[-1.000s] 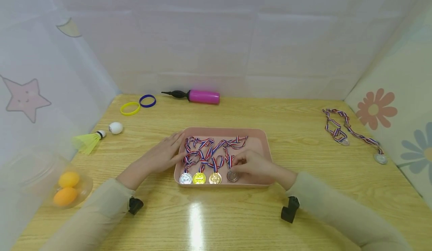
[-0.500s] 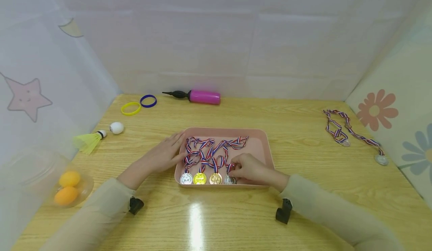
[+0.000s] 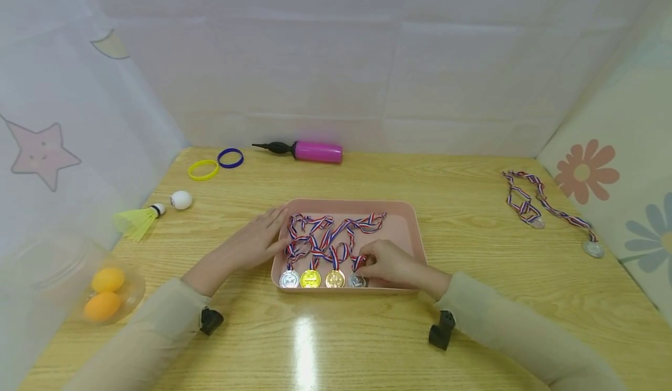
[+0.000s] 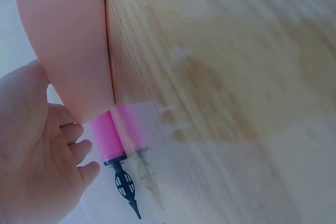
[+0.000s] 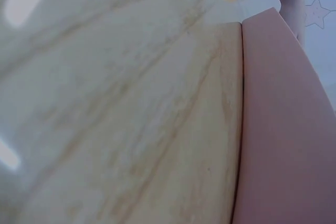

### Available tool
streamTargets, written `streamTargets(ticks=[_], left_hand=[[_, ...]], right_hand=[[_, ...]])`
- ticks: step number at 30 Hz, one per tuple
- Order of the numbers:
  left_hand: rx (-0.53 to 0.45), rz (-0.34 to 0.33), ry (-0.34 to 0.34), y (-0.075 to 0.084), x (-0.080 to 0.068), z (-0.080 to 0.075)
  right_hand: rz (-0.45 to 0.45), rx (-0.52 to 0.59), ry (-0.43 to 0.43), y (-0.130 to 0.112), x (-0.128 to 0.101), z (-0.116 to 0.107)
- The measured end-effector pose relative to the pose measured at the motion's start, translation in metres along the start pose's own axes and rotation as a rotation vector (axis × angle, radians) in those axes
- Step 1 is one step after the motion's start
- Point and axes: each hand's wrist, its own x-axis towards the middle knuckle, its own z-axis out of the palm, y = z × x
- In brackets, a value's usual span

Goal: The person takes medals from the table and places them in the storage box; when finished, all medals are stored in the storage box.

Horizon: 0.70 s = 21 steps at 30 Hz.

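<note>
In the head view a pink tray (image 3: 404, 222) holds several medals on red, white and blue ribbons (image 3: 328, 233). Along its near wall lie a silver medal (image 3: 289, 279), a bright gold medal (image 3: 310, 279), a paler gold medal (image 3: 335, 279) and a second silver medal (image 3: 357, 280). My right hand (image 3: 391, 262) reaches into the tray and pinches that last medal near its ribbon, the fingertips partly covering it. At the tray's left end rests my left hand (image 3: 254, 240), fingers extended along the rim. The left wrist view shows this hand (image 4: 47, 145) against the tray wall (image 4: 68, 40).
Two more ribboned medals (image 3: 593, 248) lie at the far right. A pink hand pump (image 3: 318, 151), blue wristband (image 3: 230, 158) and yellow wristband (image 3: 203, 170) lie at the back. On the left are a white ball (image 3: 181, 199), a yellow shuttlecock (image 3: 140, 220) and a clear container with orange balls (image 3: 102, 306).
My right hand has slid the rightmost silver medal slightly left, closer to the other medals, then stayed there. My left hand has kept its place on the tray.
</note>
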Motion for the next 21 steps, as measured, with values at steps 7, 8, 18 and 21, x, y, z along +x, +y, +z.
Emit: streamTargets(ticks=[7, 8, 18, 21], left_hand=[[0.011, -0.009, -0.016, 0.001, 0.001, 0.0], [0.011, -0.008, -0.015, 0.001, 0.001, 0.0], [0.002, -0.009, -0.01, 0.001, 0.001, 0.001], [0.003, -0.011, -0.015, 0.001, 0.0, 0.0]], right_hand=[[0.036, 0.052, 0.015, -0.001, -0.006, -0.01], [0.033, 0.069, 0.014, -0.001, -0.007, -0.013], [0.034, 0.163, 0.073, -0.007, -0.03, -0.07], [0.049, 0.158, 0.163, -0.002, -0.04, -0.089]])
